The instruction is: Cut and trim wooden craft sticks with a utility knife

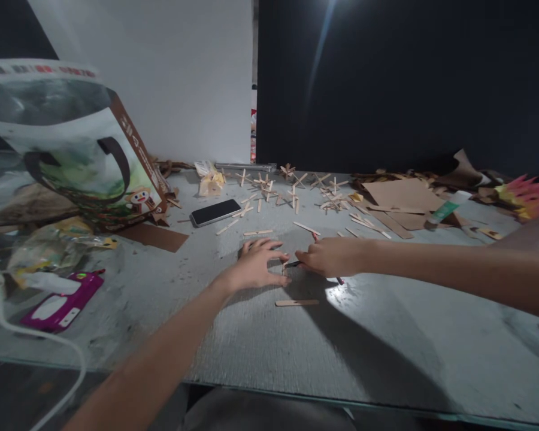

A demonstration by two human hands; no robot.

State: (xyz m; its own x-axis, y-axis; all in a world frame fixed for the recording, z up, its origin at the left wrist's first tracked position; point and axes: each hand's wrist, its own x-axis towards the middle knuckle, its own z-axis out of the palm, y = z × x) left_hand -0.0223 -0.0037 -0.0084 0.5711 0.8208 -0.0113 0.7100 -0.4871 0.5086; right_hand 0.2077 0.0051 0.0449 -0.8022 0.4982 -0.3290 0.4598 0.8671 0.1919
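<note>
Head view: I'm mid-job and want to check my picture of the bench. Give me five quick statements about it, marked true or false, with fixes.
1. The right hand holds a red-handled tool. True.
2. The phone has a brightly lit screen. False: the phone's screen is dark.
3. A small wooden piece is between the thumb and forefinger of the left hand. True.
4. The purple object lies to the right of both hands. False: the purple object lies to their left.
5. A flat wooden stick lies between the hands and the near table edge. True.
</note>
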